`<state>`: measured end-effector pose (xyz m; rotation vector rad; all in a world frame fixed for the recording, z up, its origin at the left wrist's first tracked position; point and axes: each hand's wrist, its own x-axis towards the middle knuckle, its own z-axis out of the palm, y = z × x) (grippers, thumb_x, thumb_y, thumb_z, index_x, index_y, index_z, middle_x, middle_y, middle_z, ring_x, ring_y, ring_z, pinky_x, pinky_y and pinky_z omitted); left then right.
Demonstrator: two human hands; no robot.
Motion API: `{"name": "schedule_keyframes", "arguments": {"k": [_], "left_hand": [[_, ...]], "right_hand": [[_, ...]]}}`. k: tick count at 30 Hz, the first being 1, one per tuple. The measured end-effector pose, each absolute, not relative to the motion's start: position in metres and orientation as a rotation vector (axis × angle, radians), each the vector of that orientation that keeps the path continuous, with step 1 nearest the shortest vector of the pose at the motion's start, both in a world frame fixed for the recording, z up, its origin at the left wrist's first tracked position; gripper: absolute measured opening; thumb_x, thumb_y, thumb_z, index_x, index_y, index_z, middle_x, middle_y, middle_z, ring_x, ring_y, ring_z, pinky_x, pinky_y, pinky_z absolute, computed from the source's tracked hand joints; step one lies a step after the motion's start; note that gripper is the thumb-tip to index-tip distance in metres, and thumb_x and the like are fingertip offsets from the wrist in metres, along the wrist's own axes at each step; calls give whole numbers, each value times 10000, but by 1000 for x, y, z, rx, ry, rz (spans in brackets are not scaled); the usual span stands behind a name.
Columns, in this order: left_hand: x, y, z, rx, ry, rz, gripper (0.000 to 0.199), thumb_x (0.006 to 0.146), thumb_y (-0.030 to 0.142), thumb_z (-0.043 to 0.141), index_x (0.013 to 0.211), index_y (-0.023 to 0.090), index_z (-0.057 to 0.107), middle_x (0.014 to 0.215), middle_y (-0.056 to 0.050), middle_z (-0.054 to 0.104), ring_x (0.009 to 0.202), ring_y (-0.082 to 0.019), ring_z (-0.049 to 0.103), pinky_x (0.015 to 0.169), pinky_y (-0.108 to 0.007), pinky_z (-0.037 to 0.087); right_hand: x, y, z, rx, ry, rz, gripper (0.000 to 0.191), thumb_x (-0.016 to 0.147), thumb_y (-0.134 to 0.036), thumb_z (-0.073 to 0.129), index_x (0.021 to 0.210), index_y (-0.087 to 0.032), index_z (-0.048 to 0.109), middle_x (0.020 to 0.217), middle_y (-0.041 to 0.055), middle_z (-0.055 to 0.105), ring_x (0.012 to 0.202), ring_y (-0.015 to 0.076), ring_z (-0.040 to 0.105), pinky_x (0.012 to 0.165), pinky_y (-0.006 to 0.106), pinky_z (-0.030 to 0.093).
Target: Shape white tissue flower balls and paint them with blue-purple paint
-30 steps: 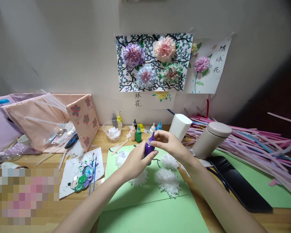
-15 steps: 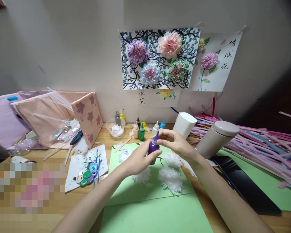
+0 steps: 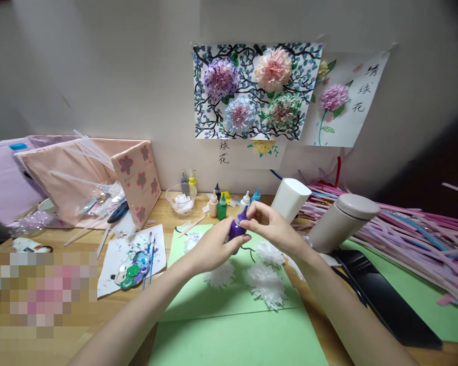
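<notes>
A purple paint bottle with a pointed nozzle is held tilted over the green paper. My left hand is closed around the bottle's body, thumb across its front. At the nozzle's collar, the thumb and fingers of my right hand are pinched together. Below the hands lie white paper flowers, several in all, with frilled petals. One paper flower at the upper left of the sheet has bluish specks and is partly covered by my left hand.
Behind my hands stand several paint bottles and a clear bowl of white scraps. To the left are a paint palette, brushes and a fabric box. A tumbler, black tray and pipe cleaners lie right.
The purple bottle has tipped a little more and shifted slightly left with both hands. The whole view has shifted slightly; the grip looks the same.
</notes>
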<state>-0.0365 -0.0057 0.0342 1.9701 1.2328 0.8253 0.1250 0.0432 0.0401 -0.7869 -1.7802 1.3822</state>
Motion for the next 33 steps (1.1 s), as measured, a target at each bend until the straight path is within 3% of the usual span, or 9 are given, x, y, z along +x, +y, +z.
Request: {"name": "schedule_keyframes", "arguments": {"k": [5, 11, 19, 24, 30, 33], "left_hand": [[-40, -7, 41, 2004, 1188, 782, 252, 829, 377, 450, 985, 187, 507, 928, -34, 598, 810, -163, 537, 724, -280, 414], [-37, -5, 36, 2030, 1236, 874, 192, 817, 345, 470, 909, 185, 522, 919, -30, 591, 804, -165, 525, 698, -279, 409], [-42, -5, 43, 1981, 1144, 774, 261, 835, 404, 434, 941, 182, 522, 883, -26, 586, 781, -148, 519, 684, -261, 407], [-40, -5, 40, 2034, 1217, 825, 229, 824, 366, 458, 963, 192, 515, 944, -31, 597, 803, -162, 526, 692, -267, 400], [-42, -2, 37, 2080, 1437, 887, 237, 813, 417, 451, 777, 184, 482, 752, -6, 558, 669, -154, 497, 593, -260, 363], [-45, -2, 40, 2053, 1397, 877, 237, 830, 413, 419, 796, 186, 479, 743, 1, 554, 664, -148, 497, 585, -251, 363]], "right_hand": [[123, 43, 41, -748, -1842, 1350, 216, 709, -358, 650, 738, -169, 547, 717, -7, 478, 693, 126, 473, 625, 245, 388], [112, 39, 30, -927, -1680, 1148, 327, 620, -338, 727, 629, -183, 439, 601, -60, 385, 565, 87, 387, 519, 212, 323], [120, 40, 45, -758, -1743, 1497, 258, 657, -361, 695, 795, -179, 575, 785, 10, 576, 757, 140, 544, 707, 260, 429], [116, 40, 38, -852, -1687, 1351, 299, 597, -389, 728, 695, -171, 547, 686, -7, 550, 669, 136, 522, 630, 258, 420], [108, 40, 26, -902, -1606, 1185, 358, 643, -437, 682, 579, -181, 439, 558, -47, 415, 539, 94, 408, 510, 226, 351], [108, 40, 28, -880, -1611, 1235, 337, 640, -437, 684, 617, -176, 471, 606, -31, 457, 567, 98, 435, 528, 225, 373]]}}
